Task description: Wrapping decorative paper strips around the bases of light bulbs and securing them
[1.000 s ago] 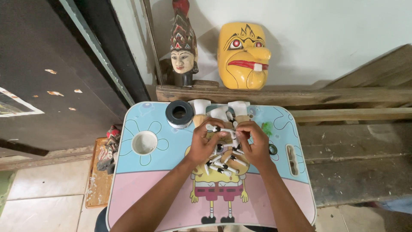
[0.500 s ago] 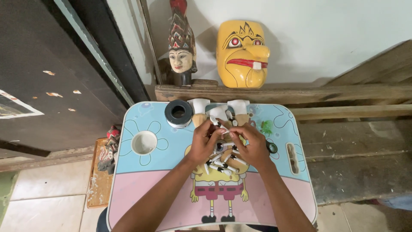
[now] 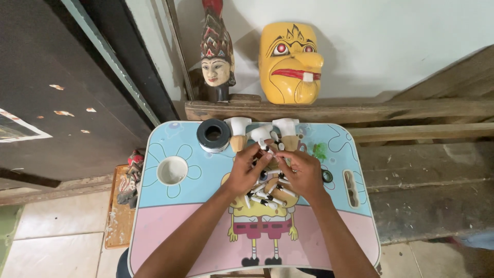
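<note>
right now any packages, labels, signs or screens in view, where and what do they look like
Paper sheet: stuck on the dark door at far left, pale with dark and orange marks.
Cartoon print: on the small table under both hands, yellow figure on blue and pink.
No packages or screens show.

No packages or screens. One flat rectangular paper sign [image 3: 18,128] on dark door [image 3: 62,103], far left edge, partly cut off: white border, dark print, tilted slightly. Few torn pale sticker scraps [image 3: 64,113] above it.
</note>
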